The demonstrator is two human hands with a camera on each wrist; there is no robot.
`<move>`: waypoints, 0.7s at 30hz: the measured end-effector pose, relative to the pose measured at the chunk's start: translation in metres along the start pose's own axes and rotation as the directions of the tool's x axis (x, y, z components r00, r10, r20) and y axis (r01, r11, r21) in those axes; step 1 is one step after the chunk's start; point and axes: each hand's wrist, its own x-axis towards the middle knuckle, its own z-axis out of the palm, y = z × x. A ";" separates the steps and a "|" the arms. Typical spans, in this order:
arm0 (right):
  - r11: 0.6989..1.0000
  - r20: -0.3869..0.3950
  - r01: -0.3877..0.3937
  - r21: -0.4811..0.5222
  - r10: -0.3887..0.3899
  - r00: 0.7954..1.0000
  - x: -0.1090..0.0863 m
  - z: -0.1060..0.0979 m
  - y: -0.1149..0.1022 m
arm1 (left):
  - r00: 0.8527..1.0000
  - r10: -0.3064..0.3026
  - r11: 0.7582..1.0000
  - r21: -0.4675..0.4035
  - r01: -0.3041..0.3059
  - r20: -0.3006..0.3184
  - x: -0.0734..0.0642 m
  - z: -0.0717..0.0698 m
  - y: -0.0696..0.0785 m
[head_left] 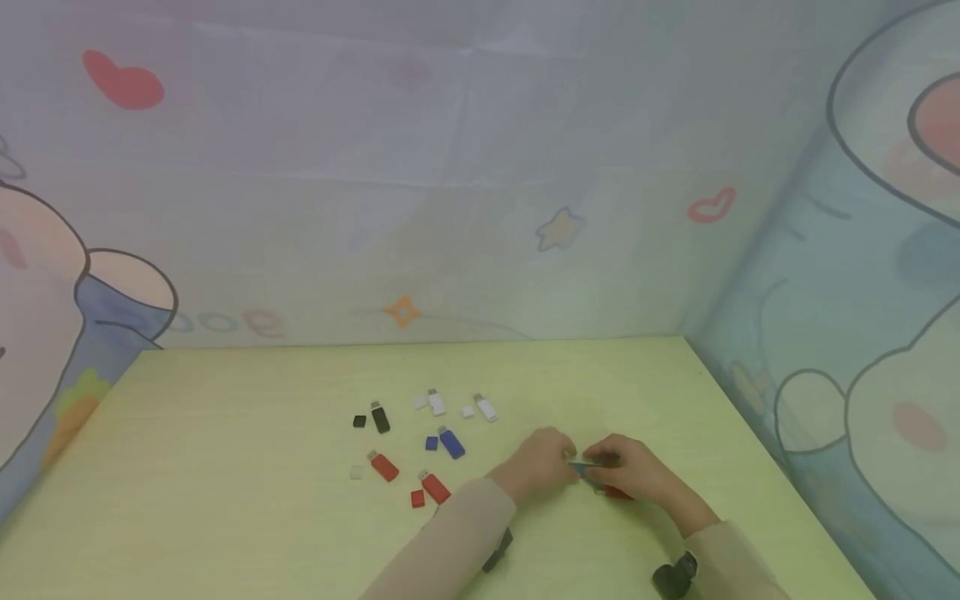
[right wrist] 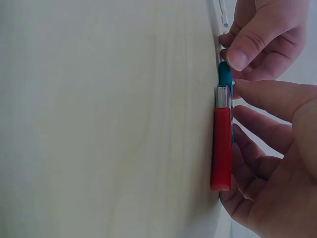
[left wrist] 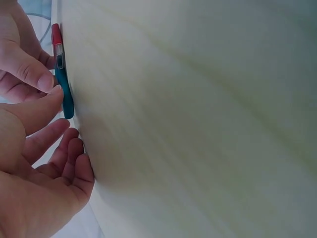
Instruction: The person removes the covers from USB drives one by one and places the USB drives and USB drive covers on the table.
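Note:
Both hands meet at the right side of the table. My left hand and right hand pinch a teal USB stick between them, partly covered by fingers. A tiny pale bit shows by the thumb tips in the right wrist view; its kind is unclear. Under the right hand lies a red USB stick, its metal plug pointing toward the left hand. The same teal stick and red stick line up in the left wrist view.
Left of the hands lie a blue USB stick, white ones, a black one and red ones. Loose caps lie beside them, including a blue cap and red cap. Printed cloth stands behind.

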 end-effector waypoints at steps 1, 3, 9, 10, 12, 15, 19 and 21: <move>1.000 0.001 -0.006 -0.001 0.006 1.000 0.000 0.000 0.000 | 1.000 0.002 1.000 0.006 -0.002 -0.004 0.000 0.000 0.000; 1.000 0.003 -0.009 -0.005 0.009 1.000 0.001 0.000 0.000 | 1.000 0.012 1.000 -0.003 -0.012 -0.003 0.001 0.001 0.000; 1.000 0.013 -0.010 -0.010 0.010 1.000 0.001 0.000 -0.004 | 0.999 0.049 0.999 0.005 -0.049 -0.002 0.002 0.000 0.000; 1.000 0.017 -0.008 -0.009 0.008 1.000 0.001 0.000 -0.004 | 0.999 0.051 0.999 0.016 -0.051 -0.004 0.002 0.000 0.000; 1.000 0.023 -0.010 -0.006 0.010 1.000 0.001 0.000 -0.005 | 0.999 0.051 0.998 0.025 -0.051 -0.007 0.002 0.000 0.000; 1.000 0.020 -0.016 -0.016 0.017 1.000 0.001 0.000 -0.005 | 0.999 0.054 0.998 0.034 -0.054 -0.008 0.002 -0.001 0.000; 1.000 0.024 -0.011 -0.011 0.012 1.000 0.002 0.000 -0.004 | 0.998 0.055 0.998 0.040 -0.055 -0.010 0.001 0.000 0.000; 1.000 0.032 -0.007 0.000 0.007 0.999 0.002 0.000 -0.005 | 0.999 0.052 0.997 0.050 -0.051 -0.009 0.002 0.000 0.000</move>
